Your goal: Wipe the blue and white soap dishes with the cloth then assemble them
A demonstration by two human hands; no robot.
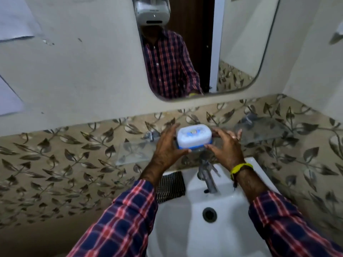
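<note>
The white soap dish sits nested on the blue soap dish, of which only a thin blue rim shows underneath. The pair rests on a glass shelf above the sink. My left hand cups the left side, thumb under the front edge. My right hand cups the right side, fingers spread around it. Both hands touch the dishes. A striped black and white cloth lies on the sink's left back corner, below my left forearm.
A white sink with a chrome tap and a drain is below. A second glass shelf hangs at right. A mirror on the wall reflects a checked shirt. Leaf-patterned tiles cover the wall.
</note>
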